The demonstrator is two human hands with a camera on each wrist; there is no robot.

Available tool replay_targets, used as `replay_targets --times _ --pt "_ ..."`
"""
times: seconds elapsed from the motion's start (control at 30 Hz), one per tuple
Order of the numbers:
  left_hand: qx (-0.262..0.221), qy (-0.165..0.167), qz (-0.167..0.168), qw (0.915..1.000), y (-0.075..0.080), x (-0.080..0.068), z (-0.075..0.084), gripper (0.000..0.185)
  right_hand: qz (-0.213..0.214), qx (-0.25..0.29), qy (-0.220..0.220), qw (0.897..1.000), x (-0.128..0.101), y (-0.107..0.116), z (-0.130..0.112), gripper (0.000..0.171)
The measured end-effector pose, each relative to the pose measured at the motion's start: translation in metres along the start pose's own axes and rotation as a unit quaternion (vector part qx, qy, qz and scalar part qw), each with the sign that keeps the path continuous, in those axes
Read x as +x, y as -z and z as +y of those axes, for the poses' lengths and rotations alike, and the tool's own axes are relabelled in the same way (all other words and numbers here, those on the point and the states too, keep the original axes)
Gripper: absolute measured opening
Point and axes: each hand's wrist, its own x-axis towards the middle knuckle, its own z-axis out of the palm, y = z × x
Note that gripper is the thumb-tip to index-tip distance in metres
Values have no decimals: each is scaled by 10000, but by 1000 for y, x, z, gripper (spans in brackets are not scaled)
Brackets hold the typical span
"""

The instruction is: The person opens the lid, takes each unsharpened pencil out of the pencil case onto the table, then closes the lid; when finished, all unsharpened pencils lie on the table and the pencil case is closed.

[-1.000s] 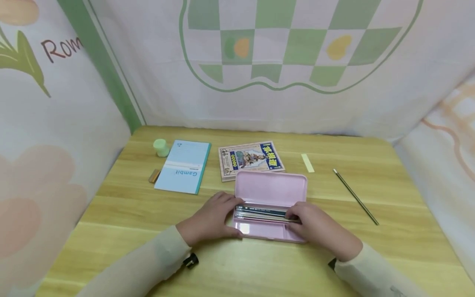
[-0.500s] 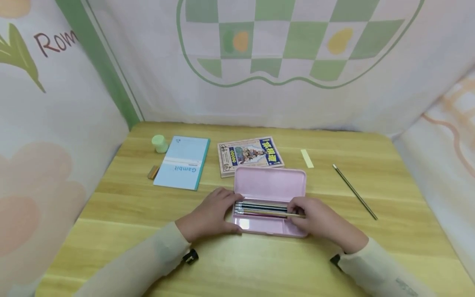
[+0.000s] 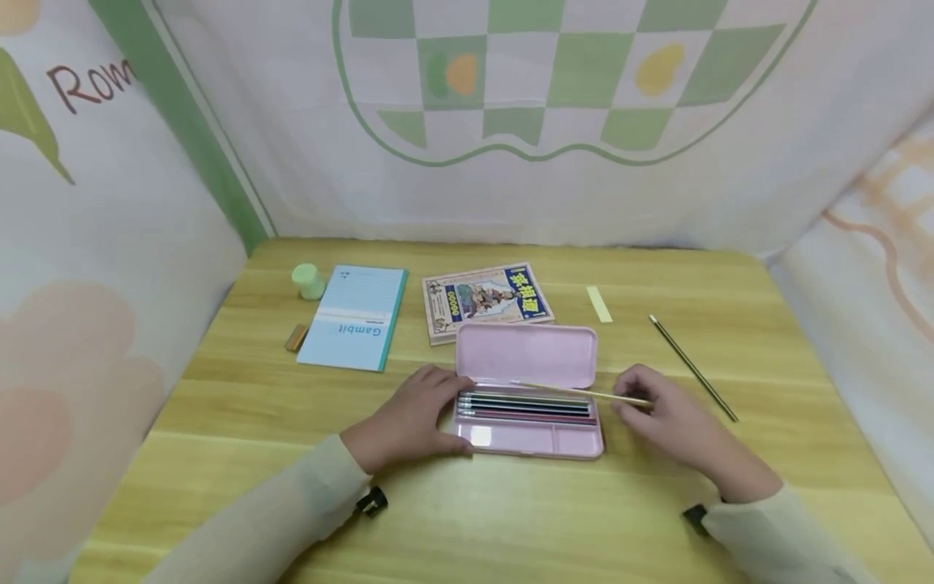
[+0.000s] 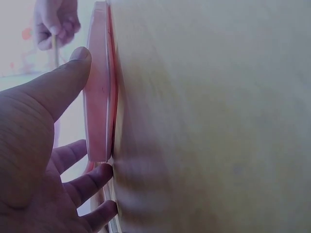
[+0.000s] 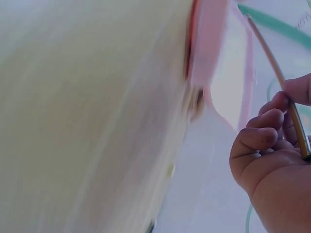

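A pink pencil case (image 3: 527, 357) lies with its lid raised on the table, several pencils (image 3: 525, 408) side by side in its long compartment. My left hand (image 3: 409, 418) holds the case's left end, thumb at the front corner and fingers at the back. In the left wrist view the thumb (image 4: 73, 73) presses the case's side. To the right of the case, my right hand (image 3: 667, 414) pinches a gold-coloured pencil (image 3: 584, 392) between thumb and fingers. That pencil points left, raised over the case in the head view. In the right wrist view, the pencil (image 5: 274, 63) slants up from the fingers.
Right of my right hand lies another dark-and-gold pencil (image 3: 693, 367). Behind the case are a comic-covered book (image 3: 485, 300) and a pale yellow strip (image 3: 599, 304). At the left sit a blue notebook (image 3: 353, 318), a green round container (image 3: 308, 281) and a small brown block (image 3: 297, 337).
My right hand has lifted the gold-coloured pencil out of the case and moved right with it. The left hand has stayed at the case's left end.
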Motion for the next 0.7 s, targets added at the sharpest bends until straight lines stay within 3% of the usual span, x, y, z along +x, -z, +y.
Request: replay_targets --times 0.17,0.3,0.5,0.7 --pt "-68 61 -33 10000 2 0 3 95 776 191 3 9968 -21 32 27 17" --pt "-51 98 -33 9999 3 0 3 96 1158 188 -670 9908 -37 61 58 12" --pt "-20 89 -41 10000 0 1 1 97 1038 -319 -1955 9747 -49 91 115 34" --pt "-28 83 -53 9999 -1 2 3 95 682 -511 -2169 9725 -49 103 138 40"
